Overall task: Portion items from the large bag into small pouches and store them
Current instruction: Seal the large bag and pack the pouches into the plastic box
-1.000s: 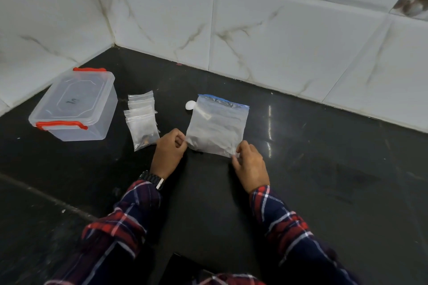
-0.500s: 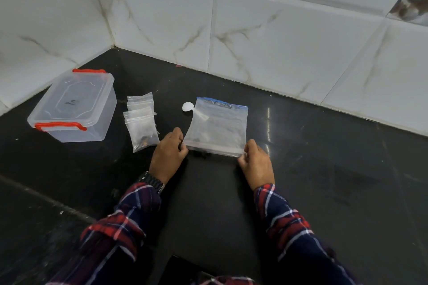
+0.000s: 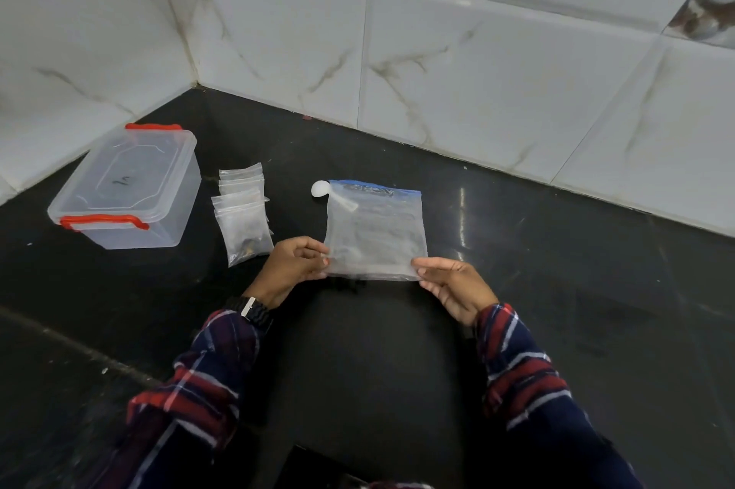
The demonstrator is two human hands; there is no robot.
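Observation:
A large clear zip bag [image 3: 376, 230] with a blue seal strip along its far edge lies on the black counter [image 3: 557, 289]. My left hand [image 3: 292, 268] pinches its near left corner. My right hand [image 3: 453, 284] holds its near right corner, thumb on top. Dark bits show under the bag's near edge. A stack of small clear pouches [image 3: 244, 216] lies left of the bag, the front one holding some dark items. A white scoop [image 3: 321, 188] sticks out from under the bag's far left corner.
A clear plastic box [image 3: 127, 190] with a closed lid and red clips stands at the left near the wall. White marble tiles [image 3: 437, 71] form a corner behind the counter. A dark object [image 3: 318, 468] sits at the bottom edge.
Both hands have turned palms inward and shifted their hold on the bag's near corners. The bag now lies flatter and more spread out than a second ago.

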